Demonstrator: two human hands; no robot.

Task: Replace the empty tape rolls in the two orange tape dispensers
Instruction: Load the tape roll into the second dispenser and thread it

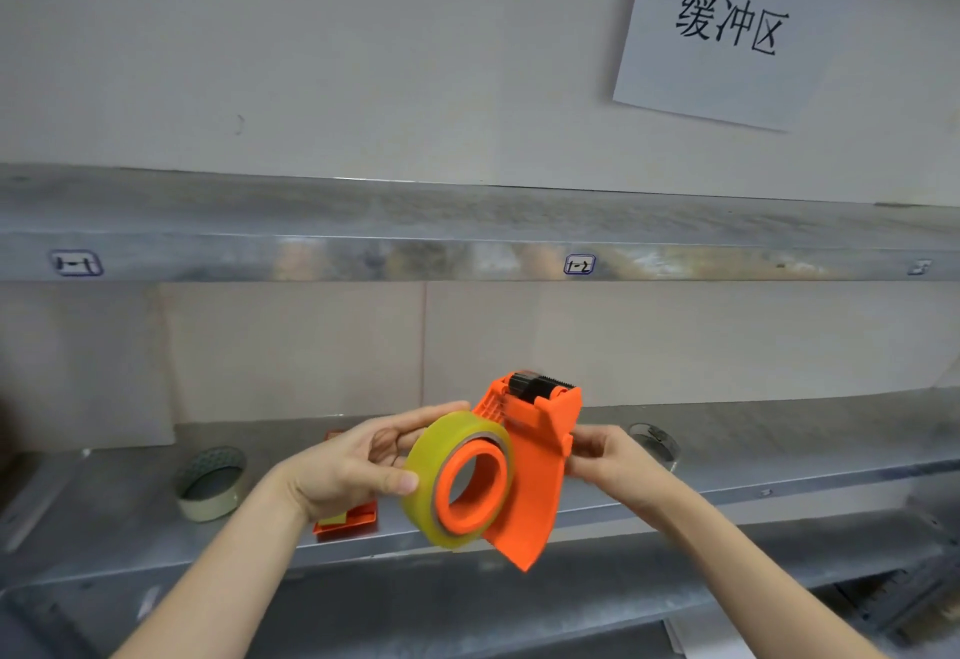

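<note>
Apparently seated on the hub, a yellowish tape roll (427, 461) rides the orange tape dispenser (537, 456), held before the steel shelf (779, 450) in the head view. The left hand (343, 471) grips the roll's rim; the right hand (602, 456) pinches the dispenser's rear edge. Both look light and stiff, the roll slick: grasp its rim, clear of the toothed blade (553, 382) atop the dispenser.

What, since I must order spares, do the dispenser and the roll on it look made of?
The orange dispenser looks like moulded plastic: uniform colour, matte sheen, moulded ribs. The tape roll looks like glossy, yellowish see-through film, wound on a thin brown core, probably cardboard.
</note>
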